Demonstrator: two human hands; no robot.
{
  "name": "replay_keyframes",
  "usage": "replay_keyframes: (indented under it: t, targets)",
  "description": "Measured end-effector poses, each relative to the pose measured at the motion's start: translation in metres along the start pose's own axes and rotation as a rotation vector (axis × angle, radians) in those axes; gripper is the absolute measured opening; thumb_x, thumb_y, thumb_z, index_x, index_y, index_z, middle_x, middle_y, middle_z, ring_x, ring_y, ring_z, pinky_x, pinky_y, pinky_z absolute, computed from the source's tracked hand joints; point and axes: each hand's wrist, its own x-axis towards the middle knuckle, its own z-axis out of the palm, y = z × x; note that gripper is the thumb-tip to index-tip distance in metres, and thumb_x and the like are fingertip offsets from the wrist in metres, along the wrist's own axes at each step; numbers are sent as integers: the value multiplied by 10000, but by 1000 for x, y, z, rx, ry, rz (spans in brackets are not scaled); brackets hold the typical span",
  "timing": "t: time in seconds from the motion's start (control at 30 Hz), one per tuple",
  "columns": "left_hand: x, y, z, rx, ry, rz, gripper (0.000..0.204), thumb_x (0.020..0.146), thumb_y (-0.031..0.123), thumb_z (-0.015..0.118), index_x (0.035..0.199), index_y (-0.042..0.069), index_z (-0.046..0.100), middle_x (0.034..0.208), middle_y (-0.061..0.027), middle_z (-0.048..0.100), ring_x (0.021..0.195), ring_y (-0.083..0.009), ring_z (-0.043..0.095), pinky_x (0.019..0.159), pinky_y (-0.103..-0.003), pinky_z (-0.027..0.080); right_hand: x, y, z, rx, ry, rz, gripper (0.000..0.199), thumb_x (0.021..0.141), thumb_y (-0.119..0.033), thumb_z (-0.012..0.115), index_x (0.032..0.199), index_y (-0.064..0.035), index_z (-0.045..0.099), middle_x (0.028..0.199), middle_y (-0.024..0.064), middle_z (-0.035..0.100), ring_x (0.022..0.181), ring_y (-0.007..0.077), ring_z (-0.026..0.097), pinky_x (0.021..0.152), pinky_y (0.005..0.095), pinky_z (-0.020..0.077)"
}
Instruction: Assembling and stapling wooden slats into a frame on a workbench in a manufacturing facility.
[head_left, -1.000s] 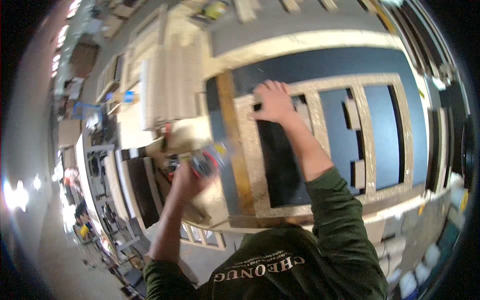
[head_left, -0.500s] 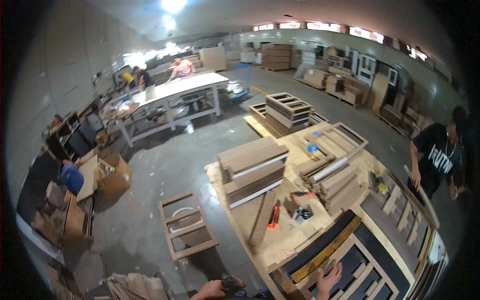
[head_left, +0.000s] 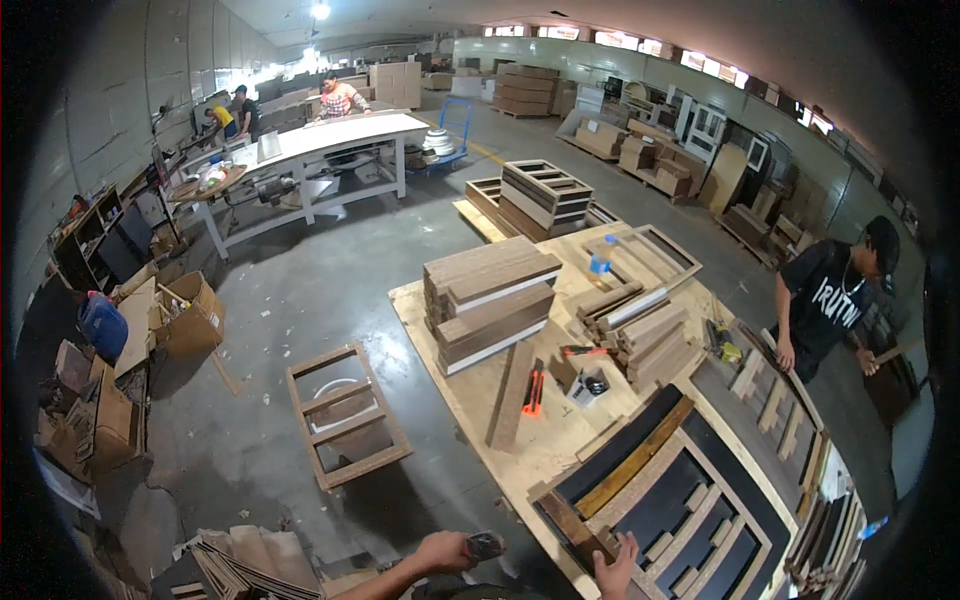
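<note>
My left hand is closed around a small dark handheld tool, whose exact kind I cannot make out. It is over the floor, left of the workbench's near edge. My right hand has its fingers apart at the near edge of a wooden frame assembly, close to a brown wood block. Whether the fingertips touch the wood I cannot tell. The assembly has dark panels, pale slats, short blocks and a yellowish-brown strip. An orange-and-black utility knife lies beyond it, beside a small open box.
Stacked boards stand on the plywood workbench, with wood strips and a bottle farther right. An open wooden frame is left of the bench. A co-worker stands at the right, holding a wood piece.
The view has shifted, and most things sit further left. My left hand with the dark tool shows more fully. The co-worker's long strip has moved from one hand's side toward the other.
</note>
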Motion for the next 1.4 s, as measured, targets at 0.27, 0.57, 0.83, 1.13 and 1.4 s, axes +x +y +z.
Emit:
replay_keyframes:
  t: [0.27,0.57,0.83,1.13,1.4]
  targets:
    - [4,99,39,210,-33,-26,339,739,372,570,940,109,642,874,-166,657,819,-360,625,696,-446,497,-12,19,-65,336,-192,-205,435,845,-254,629,1172,12,525,1170,248,526,1098,403,490,962,434,381]
    - [-29,153,113,146,-137,-53,356,729,400,608,933,110,643,891,-168,663,863,-364,629,715,-447,489,-26,69,-96,506,-212,-277,328,882,-206,598,1125,10,558,1068,181,588,1026,287,551,899,384,423]
    - [-37,73,120,109,-59,-125,336,722,362,614,940,110,652,868,-180,661,843,-361,633,716,-446,502,-4,79,-55,502,-217,-47,324,846,-210,649,1091,-8,585,1024,166,596,896,266,579,798,349,472]
    - [-70,14,90,-43,-73,-79,295,706,286,611,955,141,672,910,-149,668,866,-337,637,731,-426,506,22,-22,-39,300,-319,-282,320,846,-224,640,1076,-8,593,1066,175,572,919,306,564,820,375,461]
    - [-58,-25,84,-55,-156,-31,298,699,296,613,947,144,677,907,-166,665,885,-350,625,754,-437,492,-1,-39,-12,523,-374,-130,303,827,-187,671,1062,-9,601,1050,171,585,950,279,573,838,357,466]
